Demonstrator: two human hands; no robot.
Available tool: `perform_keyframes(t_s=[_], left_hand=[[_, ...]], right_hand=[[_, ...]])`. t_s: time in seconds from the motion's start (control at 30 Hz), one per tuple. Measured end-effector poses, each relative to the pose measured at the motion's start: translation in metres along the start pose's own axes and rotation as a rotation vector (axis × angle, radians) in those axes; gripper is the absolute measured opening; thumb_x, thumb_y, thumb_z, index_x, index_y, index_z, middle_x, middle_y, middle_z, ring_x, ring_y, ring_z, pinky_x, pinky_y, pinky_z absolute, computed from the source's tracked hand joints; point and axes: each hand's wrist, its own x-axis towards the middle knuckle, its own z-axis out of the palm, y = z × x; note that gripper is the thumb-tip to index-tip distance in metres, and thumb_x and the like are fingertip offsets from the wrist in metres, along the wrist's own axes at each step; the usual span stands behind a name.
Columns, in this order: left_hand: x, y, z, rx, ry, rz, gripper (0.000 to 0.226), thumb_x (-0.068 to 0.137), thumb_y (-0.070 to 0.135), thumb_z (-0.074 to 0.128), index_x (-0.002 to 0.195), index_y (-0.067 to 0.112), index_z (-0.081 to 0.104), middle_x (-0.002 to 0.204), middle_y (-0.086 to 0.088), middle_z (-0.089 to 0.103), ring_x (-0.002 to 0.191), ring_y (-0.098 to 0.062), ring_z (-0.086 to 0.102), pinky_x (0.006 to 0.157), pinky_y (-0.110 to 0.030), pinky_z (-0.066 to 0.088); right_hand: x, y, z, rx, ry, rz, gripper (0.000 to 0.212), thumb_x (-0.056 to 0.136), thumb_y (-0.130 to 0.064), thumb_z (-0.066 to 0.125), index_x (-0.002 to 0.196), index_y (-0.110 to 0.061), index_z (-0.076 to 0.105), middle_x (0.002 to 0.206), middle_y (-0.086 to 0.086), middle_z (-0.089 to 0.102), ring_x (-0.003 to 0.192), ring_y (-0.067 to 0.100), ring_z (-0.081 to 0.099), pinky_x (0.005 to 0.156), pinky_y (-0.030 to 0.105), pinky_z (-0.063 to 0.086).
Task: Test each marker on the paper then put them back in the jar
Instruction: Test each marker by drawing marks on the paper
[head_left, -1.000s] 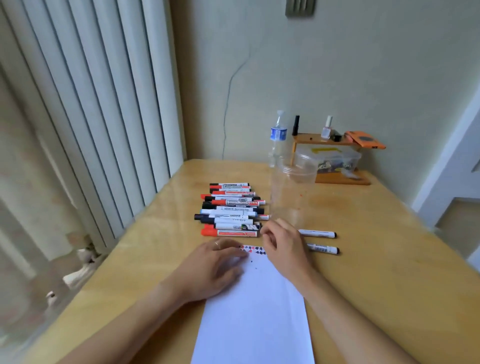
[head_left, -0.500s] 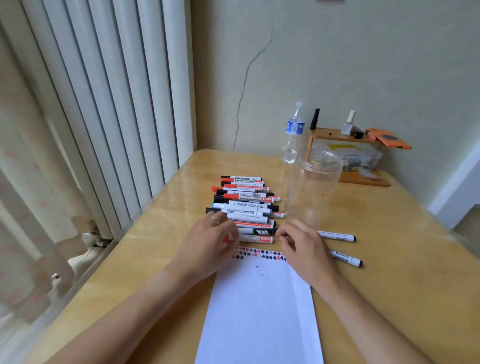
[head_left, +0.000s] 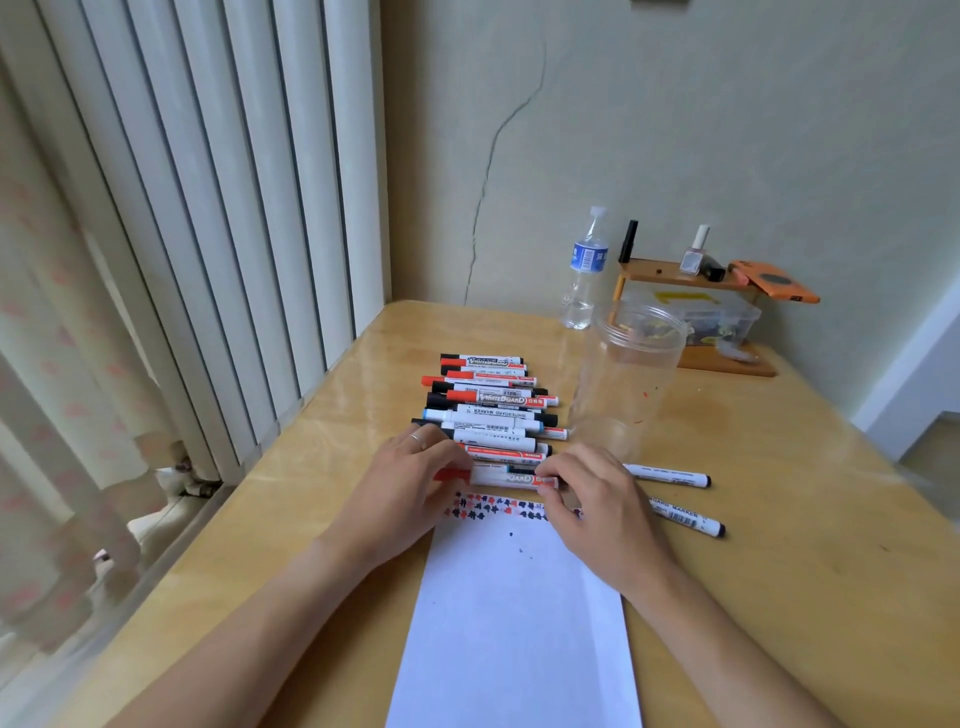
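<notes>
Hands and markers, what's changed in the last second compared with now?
Both hands went forward from the top of the paper to the nearest red marker of the row. The left hand now holds its cap end and the right hand pinches the other end. The jar, the rest of the row and the two black markers on the right stayed put.

Red-capped marker (head_left: 501, 477) lying crosswise just beyond white paper (head_left: 519, 613), pinched at both ends; marker stack (head_left: 491, 402) behind; clear jar (head_left: 626, 382) upright, open; two black-capped markers (head_left: 675, 493) at right.
</notes>
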Motion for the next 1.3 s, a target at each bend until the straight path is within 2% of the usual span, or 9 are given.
perform_keyframes(t_s=[0.17, 0.33, 0.43, 0.53, 0.7, 0.93, 1.03, 1.17, 1.3], left_hand=[[-0.008, 0.028, 0.005, -0.195, -0.037, 0.066, 0.012, 0.095, 0.016, 0.067, 0.104, 0.024, 0.066, 0.101, 0.014, 0.053, 0.088, -0.008, 0.056, 0.076, -0.028, 0.050], [-0.010, 0.033, 0.013, -0.267, -0.081, 0.064, 0.012, 0.104, 0.018, 0.055, 0.115, 0.021, 0.060, 0.109, 0.009, 0.050, 0.096, -0.011, 0.055, 0.082, -0.025, 0.048], [-0.014, 0.031, 0.017, -0.210, -0.164, 0.077, 0.023, 0.110, 0.033, 0.042, 0.118, 0.019, 0.058, 0.108, 0.006, 0.053, 0.098, -0.011, 0.053, 0.088, -0.030, 0.047], [-0.015, 0.029, 0.020, -0.154, -0.206, 0.037, 0.040, 0.109, 0.048, 0.031, 0.113, 0.019, 0.058, 0.103, 0.005, 0.057, 0.092, -0.016, 0.057, 0.083, -0.041, 0.049], [-0.015, 0.024, 0.021, -0.214, -0.214, 0.021, 0.037, 0.107, 0.045, 0.038, 0.114, 0.021, 0.064, 0.099, 0.009, 0.060, 0.089, -0.011, 0.057, 0.079, -0.037, 0.050], [-0.013, 0.022, 0.023, -0.235, -0.116, -0.005, 0.029, 0.105, 0.034, 0.045, 0.105, 0.017, 0.068, 0.094, 0.007, 0.064, 0.085, -0.009, 0.058, 0.074, -0.031, 0.049], [-0.014, 0.023, 0.021, -0.234, -0.071, -0.003, 0.032, 0.104, 0.034, 0.042, 0.102, 0.016, 0.067, 0.092, 0.007, 0.063, 0.083, -0.012, 0.058, 0.072, -0.036, 0.051], [-0.014, 0.025, 0.021, -0.223, -0.061, 0.006, 0.031, 0.103, 0.034, 0.041, 0.102, 0.017, 0.067, 0.090, 0.006, 0.062, 0.081, -0.013, 0.058, 0.070, -0.039, 0.051], [-0.014, 0.025, 0.021, -0.199, -0.064, 0.008, 0.026, 0.104, 0.029, 0.044, 0.104, 0.018, 0.068, 0.090, 0.007, 0.062, 0.081, -0.012, 0.057, 0.070, -0.036, 0.050]], right_hand=[[-0.005, -0.017, 0.000, -0.088, -0.073, -0.088, 0.017, 0.091, -0.031, 0.068, 0.104, -0.020, 0.069, 0.102, -0.008, 0.061, 0.099, 0.017, 0.058, 0.086, 0.032, 0.045], [-0.010, -0.028, 0.000, -0.126, -0.120, -0.064, 0.015, 0.098, -0.031, 0.054, 0.102, -0.023, 0.066, 0.089, -0.007, 0.059, 0.084, 0.018, 0.057, 0.075, 0.031, 0.045], [-0.013, -0.029, -0.007, -0.083, -0.176, 0.003, 0.019, 0.099, -0.036, 0.050, 0.103, -0.023, 0.063, 0.088, -0.008, 0.058, 0.080, 0.018, 0.057, 0.065, 0.032, 0.046], [-0.017, -0.033, -0.009, -0.053, -0.247, 0.025, 0.024, 0.098, -0.042, 0.049, 0.107, -0.026, 0.063, 0.090, -0.009, 0.057, 0.079, 0.019, 0.056, 0.064, 0.036, 0.049], [-0.014, -0.033, -0.005, -0.049, -0.313, 0.069, 0.041, 0.096, -0.060, 0.038, 0.114, -0.032, 0.062, 0.088, -0.007, 0.056, 0.079, 0.023, 0.058, 0.065, 0.040, 0.051], [-0.013, -0.041, 0.003, -0.128, -0.244, 0.047, 0.034, 0.099, -0.059, 0.036, 0.104, -0.034, 0.057, 0.077, -0.006, 0.062, 0.071, 0.025, 0.058, 0.053, 0.034, 0.036], [-0.014, -0.044, 0.007, -0.169, -0.196, 0.031, 0.030, 0.100, -0.056, 0.039, 0.099, -0.032, 0.057, 0.066, -0.007, 0.061, 0.062, 0.025, 0.060, 0.049, 0.030, 0.027], [-0.015, -0.046, 0.009, -0.191, -0.160, 0.049, 0.024, 0.099, -0.054, 0.042, 0.096, -0.032, 0.052, 0.059, -0.007, 0.059, 0.055, 0.026, 0.059, 0.047, 0.028, 0.026], [-0.016, -0.046, 0.012, -0.237, -0.163, 0.071, 0.029, 0.098, -0.059, 0.040, 0.097, -0.032, 0.052, 0.053, -0.006, 0.058, 0.050, 0.026, 0.059, 0.047, 0.027, 0.025]])
